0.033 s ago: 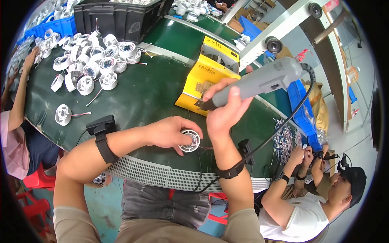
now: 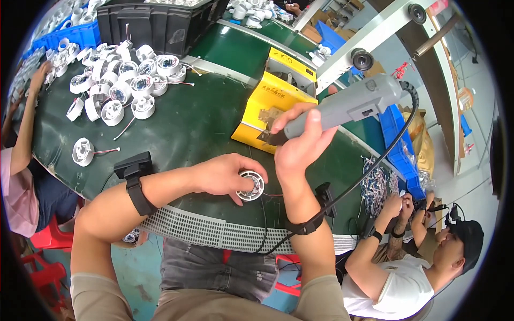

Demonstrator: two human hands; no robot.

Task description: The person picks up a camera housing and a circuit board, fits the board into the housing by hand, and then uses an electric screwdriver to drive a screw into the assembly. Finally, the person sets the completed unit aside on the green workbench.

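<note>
My left hand [image 2: 222, 174] rests on the green table [image 2: 182, 128] near its front edge and holds a small round white part [image 2: 251, 185] with thin wires flat on the surface. My right hand [image 2: 302, 144] is raised just above and to the right of it, gripping a grey electric screwdriver [image 2: 348, 104]. The tool lies tilted, with its dark tip pointing down-left beside a yellow box [image 2: 273, 101]. A black cable [image 2: 385, 155] runs from the tool's rear down past my right wrist. Both wrists wear black straps.
Several similar white round parts [image 2: 118, 80] are piled at the back left, and one [image 2: 83, 151] lies alone. A black crate [image 2: 155, 21] stands behind them. A wire bundle [image 2: 375, 182] and blue bin [image 2: 399, 139] are right. One person [image 2: 407, 267] sits lower right, another [image 2: 21, 139] at left.
</note>
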